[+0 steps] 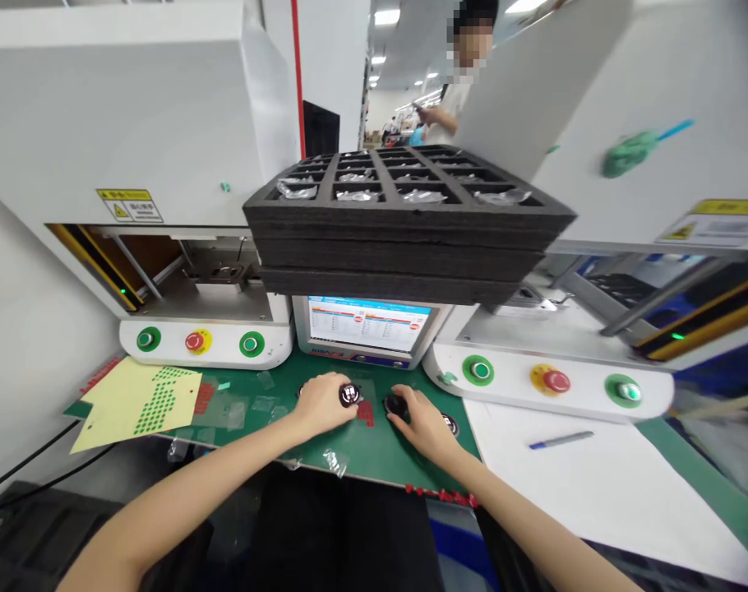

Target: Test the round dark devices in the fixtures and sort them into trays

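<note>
Low over the green mat (269, 444), my left hand (321, 404) is closed on a small round black part with a shiny face (350, 395). A little to the right, my right hand (424, 419) has its thumb and fingers around another round black part (395, 405). One more round part (450, 423) lies on the mat beside my right hand, partly covered by it. A dark edge of something (300, 390) shows behind my left hand, too hidden to name. Small red stickers (366, 413) are on the mat between my hands.
A stack of black foam trays (404, 251) with bagged parts overhangs a screen (367, 323). Button panels stand left (214, 345) and right (534, 382). A yellow sticker sheet (136, 403), white paper (571, 477) and a pen (562, 440) lie around. A person (454, 103) stands behind.
</note>
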{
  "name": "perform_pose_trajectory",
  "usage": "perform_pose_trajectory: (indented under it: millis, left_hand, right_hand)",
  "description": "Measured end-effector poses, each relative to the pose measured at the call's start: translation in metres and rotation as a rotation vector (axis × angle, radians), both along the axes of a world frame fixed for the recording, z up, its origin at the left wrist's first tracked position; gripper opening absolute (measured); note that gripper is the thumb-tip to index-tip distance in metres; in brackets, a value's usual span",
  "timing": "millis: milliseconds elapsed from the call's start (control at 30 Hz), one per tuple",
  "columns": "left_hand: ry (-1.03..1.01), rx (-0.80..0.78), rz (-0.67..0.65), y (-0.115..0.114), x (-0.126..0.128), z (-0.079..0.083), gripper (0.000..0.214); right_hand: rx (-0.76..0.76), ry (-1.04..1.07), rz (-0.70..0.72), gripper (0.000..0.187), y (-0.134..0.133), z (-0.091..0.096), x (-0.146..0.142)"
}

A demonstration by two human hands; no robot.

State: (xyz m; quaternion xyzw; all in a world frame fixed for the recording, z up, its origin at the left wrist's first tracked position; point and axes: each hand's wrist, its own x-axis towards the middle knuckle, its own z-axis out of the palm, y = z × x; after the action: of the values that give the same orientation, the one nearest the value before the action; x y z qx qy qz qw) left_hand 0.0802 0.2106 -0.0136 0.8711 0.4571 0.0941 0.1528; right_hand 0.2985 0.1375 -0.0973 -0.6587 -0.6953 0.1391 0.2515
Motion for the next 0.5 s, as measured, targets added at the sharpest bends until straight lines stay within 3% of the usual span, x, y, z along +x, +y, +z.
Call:
perform_pose_trajectory:
  millis: [100,200,367,500]
  left_hand:
    - [-0.112,0.153,0.074,0.012,-0.047,0.023,0.038]
    - [-0.146,0.321,0.230,0.043,-0.104,0.047,0.043]
    - [-0.079,0.474,0.444,0.138,-0.174,0.070,0.053]
    - [0.032,0.416,0.467,0.223,-0.198,0.075,0.049]
  right_hand:
    - [0.027,0.018,0.005,0.028,-0.002,-0.009,0.002]
    - [0.055,0.045,-0.007,0.026,-0.006,-0.016,0.006]
    - [0.103,0.040,-0.020,0.034,-0.009,-0.022,0.008]
    - [0.178,-0.023,-0.009,0.037,-0.009,-0.025,0.008]
